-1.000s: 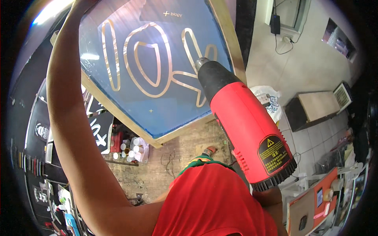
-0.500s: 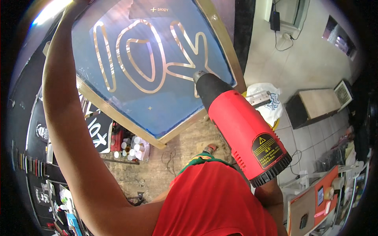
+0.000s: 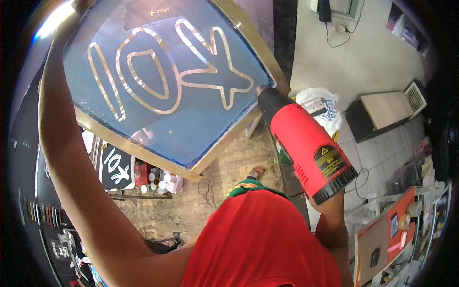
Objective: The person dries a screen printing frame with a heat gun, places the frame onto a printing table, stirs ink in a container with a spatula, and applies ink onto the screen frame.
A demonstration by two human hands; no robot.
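The left hand (image 3: 81,5) holds the blue printing screen (image 3: 162,81) up overhead, fingers hidden. The right hand (image 3: 330,203) grips the red heat gun (image 3: 306,143), whose nozzle is near the screen's lower right edge; keeping a small gap seems wise.

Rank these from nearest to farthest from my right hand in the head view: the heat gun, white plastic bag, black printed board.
1. Red heat gun, held in the right hand.
2. White plastic bag, above on the floor.
3. Black printed board, far left.

floor (image 3: 229,182): worn brown boards below, pale tiles to the right | on it: cluster of small paint pots (image 3: 160,179), black cable (image 3: 208,184), white plastic bag (image 3: 318,103), dark low cabinet (image 3: 382,112) standing on tiles
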